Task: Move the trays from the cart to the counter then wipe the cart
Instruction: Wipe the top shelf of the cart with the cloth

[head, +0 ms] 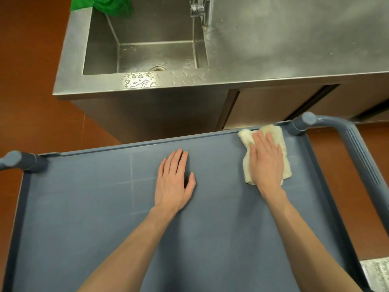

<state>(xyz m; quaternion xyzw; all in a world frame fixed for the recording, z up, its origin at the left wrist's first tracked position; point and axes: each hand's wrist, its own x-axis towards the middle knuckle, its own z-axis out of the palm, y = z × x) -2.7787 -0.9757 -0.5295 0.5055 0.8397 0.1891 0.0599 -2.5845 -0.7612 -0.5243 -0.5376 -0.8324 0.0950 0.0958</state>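
While both flat, open-fingered hands press the blue cart [105,207], right hand [266,163] on the cloth [273,131] at 1 o'clock, left hand [174,182] bare, the steel counter [294,49] stands beyond.

Light: bright, even, from overhead | Glare: white sheen on wet counter [139,81] rim before the sink [143,51] | Shadows: soft, faint under forearms | Distortion: wide-angle bowing of cart [84,207] edges | Blur: slight softness overall

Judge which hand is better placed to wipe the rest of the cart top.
Right. The right hand already presses flat on the white cloth at the cart top's far right corner; the left hand rests bare, without a cloth.
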